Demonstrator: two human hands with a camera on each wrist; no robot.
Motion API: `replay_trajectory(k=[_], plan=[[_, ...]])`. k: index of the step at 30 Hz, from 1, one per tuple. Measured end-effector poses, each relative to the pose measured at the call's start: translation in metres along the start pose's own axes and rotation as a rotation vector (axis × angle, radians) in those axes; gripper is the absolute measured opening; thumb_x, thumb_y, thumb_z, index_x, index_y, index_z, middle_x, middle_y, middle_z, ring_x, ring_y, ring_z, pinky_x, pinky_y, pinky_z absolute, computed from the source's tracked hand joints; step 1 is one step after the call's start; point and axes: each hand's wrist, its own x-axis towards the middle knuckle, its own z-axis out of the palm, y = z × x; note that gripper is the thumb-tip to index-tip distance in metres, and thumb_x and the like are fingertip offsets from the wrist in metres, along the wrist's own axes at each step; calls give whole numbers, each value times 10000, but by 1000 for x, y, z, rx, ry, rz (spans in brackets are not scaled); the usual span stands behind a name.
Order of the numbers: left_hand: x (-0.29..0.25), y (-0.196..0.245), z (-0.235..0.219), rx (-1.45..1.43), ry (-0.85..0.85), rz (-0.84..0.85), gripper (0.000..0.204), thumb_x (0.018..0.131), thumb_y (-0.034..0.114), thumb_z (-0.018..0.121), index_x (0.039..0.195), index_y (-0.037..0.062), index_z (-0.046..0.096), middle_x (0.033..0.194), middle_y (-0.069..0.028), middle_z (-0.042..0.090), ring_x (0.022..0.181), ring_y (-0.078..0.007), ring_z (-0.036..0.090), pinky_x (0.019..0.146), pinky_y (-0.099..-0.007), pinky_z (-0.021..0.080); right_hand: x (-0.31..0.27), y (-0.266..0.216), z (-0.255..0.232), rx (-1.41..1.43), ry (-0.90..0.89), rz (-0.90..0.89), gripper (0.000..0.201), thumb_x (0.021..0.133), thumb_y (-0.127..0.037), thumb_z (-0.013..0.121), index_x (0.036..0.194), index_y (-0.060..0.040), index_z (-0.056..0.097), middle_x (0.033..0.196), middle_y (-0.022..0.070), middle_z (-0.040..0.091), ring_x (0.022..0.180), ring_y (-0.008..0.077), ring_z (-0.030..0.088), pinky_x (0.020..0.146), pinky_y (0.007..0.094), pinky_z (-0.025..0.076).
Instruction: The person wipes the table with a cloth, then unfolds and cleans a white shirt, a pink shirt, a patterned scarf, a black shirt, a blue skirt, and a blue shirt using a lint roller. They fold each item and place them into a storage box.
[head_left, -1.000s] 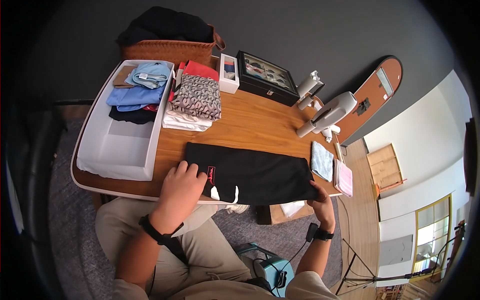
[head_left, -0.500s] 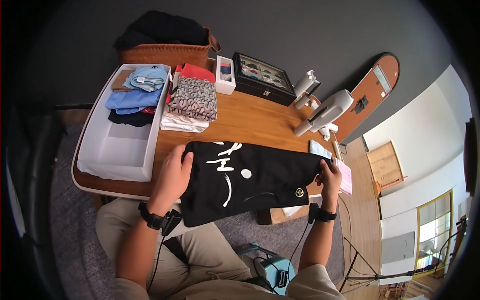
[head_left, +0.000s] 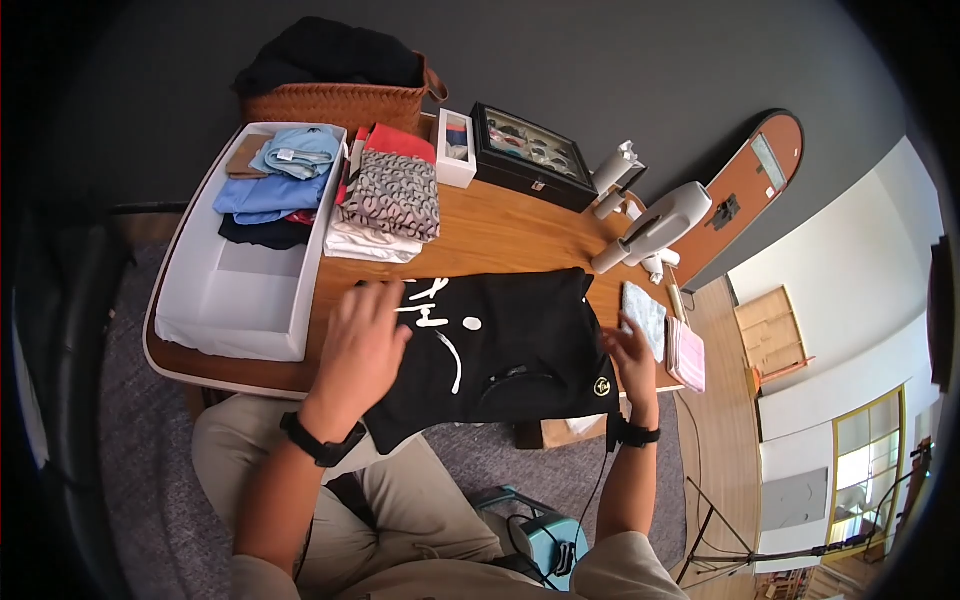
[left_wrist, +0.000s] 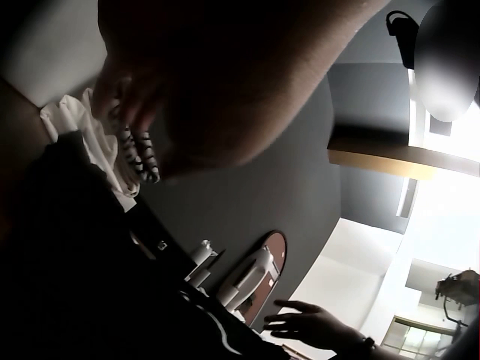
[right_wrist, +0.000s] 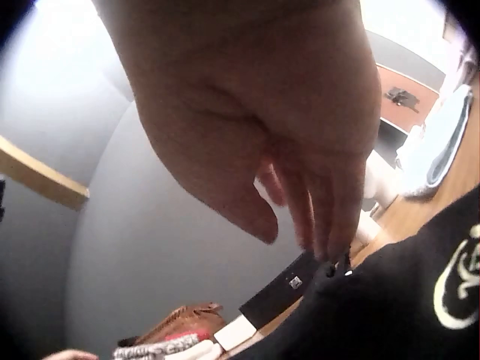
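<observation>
Black garment point(head_left: 530, 340): between our hands
Left hand point(head_left: 358, 350): fingers relaxed over it, hold unclear
Right hand point(head_left: 634, 365): fingers spread, empty, by its right edge

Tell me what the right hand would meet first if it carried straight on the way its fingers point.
Most likely the edge of the black garment, just below the right hand's fingertips; whether they already touch is unclear.

White brush-stroke characters point(head_left: 432, 320) across black garment point(head_left: 520, 345), wording unclear! Round pale-yellow emblem point(head_left: 602, 387) by its edge, sign inside illegible. White label point(head_left: 286, 155) on folded light-blue cloth point(head_left: 312, 148), too tiny.
</observation>
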Motion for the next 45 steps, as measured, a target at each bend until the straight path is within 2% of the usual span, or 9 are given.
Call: replay_trajectory(k=[3, 13, 17, 20, 24, 31, 34, 37, 45], plan=[[-13, 0, -10, -123, -419, 265, 553, 834, 221, 861, 1329, 45, 690, 1360, -117, 631, 1304, -336, 553, 1081, -472, 448, -26, -3, 9, -485, -244, -12, 739, 935, 152, 600, 1624, -87, 475, 1476, 193, 654, 1421, 324, 604, 1184, 393, 477], [-34, -2, -2, 51, -520, 366, 339, 867, 61, 753, 1205, 88, 756, 1262, -57, 665, 1254, -253, 574, 1055, -419, 435, -50, 13, 24, -869, -178, -309, 330, 955, 24, 694, 1280, -34, 702, 1449, 220, 599, 1352, 404, 611, 1105, 447, 532], [-29, -7, 1, -12, -513, 332, 296, 897, 22, 680, 1177, 89, 751, 1151, -67, 691, 1189, -254, 617, 1018, -414, 459, -51, 6, 26, -678, -75, -307, 227, 1048, -42, 658, 1273, -21, 678, 1281, 180, 693, 1184, 326, 708, 960, 386, 589], [-16, -2, -8, -229, -412, 287, 249, 922, 6, 658, 1158, 41, 728, 1081, -103, 712, 1075, -304, 675, 936, -422, 513, -54, -13, 16, -169, 47, 42, 177, 1137, -165, 594, 1199, -10, 651, 1017, 108, 730, 893, 210, 748, 744, 314, 590], [-9, 13, -33, -762, -287, -119, 212, 1058, 99, 653, 1232, -20, 680, 1059, -160, 747, 941, -241, 721, 854, -328, 548, -49, -49, -2, 48, 352, -199, 272, 1170, -286, 553, 1090, -36, 627, 769, 18, 640, 516, 114, 588, 456, 254, 455], [-8, -3, -22, -1280, -89, -530, 248, 1110, 142, 634, 1252, -55, 683, 1069, -2, 720, 960, -65, 626, 848, -259, 531, -27, -113, 26, -171, 529, -304, 277, 1154, -287, 601, 1102, -28, 687, 687, -30, 573, 483, 44, 486, 426, 217, 353], [-6, -5, -35, -1269, -115, -500, 207, 1069, 100, 661, 1197, -58, 702, 1040, -12, 713, 951, -86, 639, 829, -281, 533, -28, -120, 33, -146, 497, -282, 276, 1149, -282, 611, 1071, -27, 680, 683, -15, 576, 482, 66, 524, 435, 226, 381], [-5, -8, -42, -874, -397, 127, 149, 909, 21, 707, 1034, -57, 734, 935, -96, 666, 858, -228, 673, 792, -356, 532, -36, -99, 23, -131, 286, -194, 333, 1155, -290, 593, 959, -25, 638, 647, 19, 587, 490, 119, 589, 455, 255, 426], [-33, 13, -5, -429, -838, 292, 196, 817, 59, 684, 967, 31, 808, 954, -118, 713, 975, -320, 689, 867, -431, 540, -85, -26, 10, -240, 224, 138, 486, 1134, -371, 626, 807, -11, 635, 677, 35, 624, 553, 107, 578, 511, 280, 471]])
